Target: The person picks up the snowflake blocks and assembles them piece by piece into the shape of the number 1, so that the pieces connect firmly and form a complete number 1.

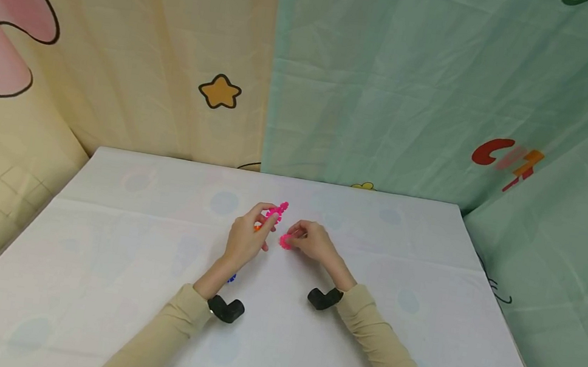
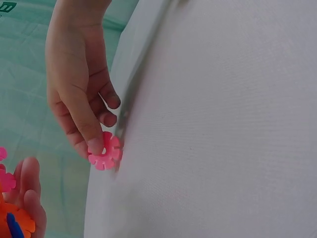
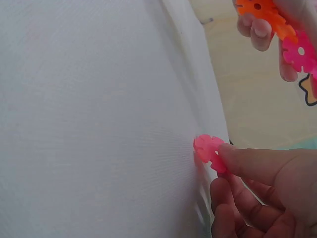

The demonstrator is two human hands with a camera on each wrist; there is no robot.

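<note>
My left hand (image 1: 246,237) holds a joined piece of notched plastic snowflake discs. Pink discs (image 1: 276,212) stick out past its fingertips, and an orange disc (image 1: 258,227) shows between the fingers. In the left wrist view a blue disc (image 2: 14,226) crosses the orange one, seen partly. Close by on the right, my right hand (image 1: 313,242) pinches a single pink snowflake disc (image 3: 205,147) between thumb and fingers. This disc is apart from the joined piece, just over the tabletop.
A blue notched piece (image 1: 231,278) shows beside the left wrist, mostly hidden by it. The white-covered table (image 1: 262,351) ends at a far edge before printed curtains (image 1: 392,98). Each wrist wears a black camera mount (image 1: 226,309).
</note>
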